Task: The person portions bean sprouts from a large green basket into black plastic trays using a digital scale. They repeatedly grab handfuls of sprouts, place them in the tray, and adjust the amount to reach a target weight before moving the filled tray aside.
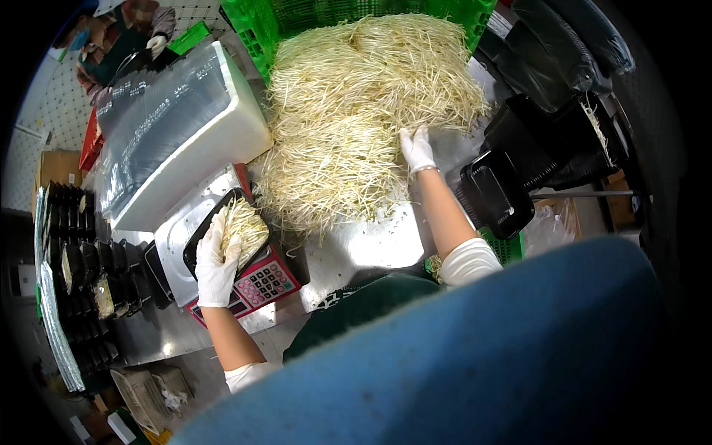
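Observation:
A large mound of pale bean sprouts [345, 105] spills over a metal table [372, 239]. My right hand [417, 149], in a white glove, touches the mound's right edge; its fingertips are partly hidden, so whether it grips any sprouts is unclear. At the left, a black plastic tray [192, 245] sits tilted on a digital scale [172, 267] with a red keypad panel. Sprouts [247, 225] fill that tray. My left hand [217, 267], also gloved, curls over them from the tray's near left side, thumb and fingers around the sprouts.
Behind the mound stands a green plastic crate [334, 14]. A white foam box [245, 105] holds stacked clear lids [161, 122]. Nested black trays [500, 189] are at the right; several black trays [94, 267] stand far left. Another person [119, 39] is at upper left.

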### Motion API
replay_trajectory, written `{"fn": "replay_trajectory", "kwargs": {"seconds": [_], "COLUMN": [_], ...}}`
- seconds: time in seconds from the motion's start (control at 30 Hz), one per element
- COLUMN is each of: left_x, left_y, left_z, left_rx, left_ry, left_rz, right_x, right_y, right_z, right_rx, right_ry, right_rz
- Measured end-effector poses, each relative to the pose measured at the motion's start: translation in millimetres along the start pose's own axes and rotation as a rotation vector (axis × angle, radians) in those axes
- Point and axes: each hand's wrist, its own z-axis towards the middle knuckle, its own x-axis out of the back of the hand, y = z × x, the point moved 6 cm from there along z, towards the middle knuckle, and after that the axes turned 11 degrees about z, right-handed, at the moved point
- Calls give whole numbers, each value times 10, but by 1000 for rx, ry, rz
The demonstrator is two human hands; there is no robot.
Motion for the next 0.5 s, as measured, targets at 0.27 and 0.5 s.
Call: {"fn": "replay_trajectory", "kwargs": {"seconds": [0.27,0.5], "left_x": [154,-114], "left_y": [8,-248], "left_z": [-174,53], "left_rx": [-93,-177], "left_ry": [117,-46], "left_rz": [-192,23], "right_x": [1976,1965], "right_y": [-1729,-390], "right_z": [-1933,-1530], "right_rx": [681,52], "right_ry": [95,-196], "right_rz": [-466,-582]}}
